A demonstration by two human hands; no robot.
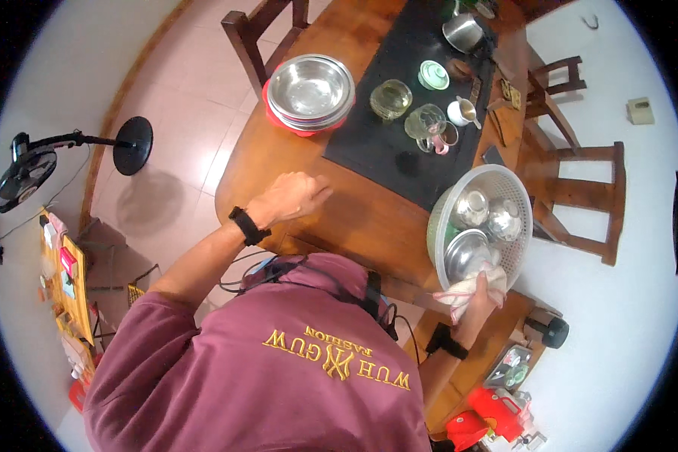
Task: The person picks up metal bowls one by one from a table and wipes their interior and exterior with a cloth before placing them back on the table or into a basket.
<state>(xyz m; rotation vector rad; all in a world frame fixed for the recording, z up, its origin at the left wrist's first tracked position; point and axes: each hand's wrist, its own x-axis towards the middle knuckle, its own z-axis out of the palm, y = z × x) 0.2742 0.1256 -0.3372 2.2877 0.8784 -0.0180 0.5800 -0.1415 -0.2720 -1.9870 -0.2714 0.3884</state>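
Note:
My right hand (481, 296) grips a white cloth (463, 291) with a reddish edge at the near rim of a plastic colander (439, 248). Inside the colander lie a shiny metal bowl (468, 251), next to the cloth, and two smaller metal bowls, one (471, 208) at the back and another (505, 219) to the right. Above the wooden table's near left part is my left hand (288, 195), loosely curled, its palm side hidden; nothing shows in it. Beyond it stands a stack of metal bowls (311, 87) with a red item beneath.
A black mat (367, 150) on the wooden table (282, 152) bears a glass pot (391, 99), a glass pitcher (425, 121), a green lidded cup (433, 75) and a metal pot (463, 34). Wooden chairs (590, 198) stand right; a black fan (28, 175) is left.

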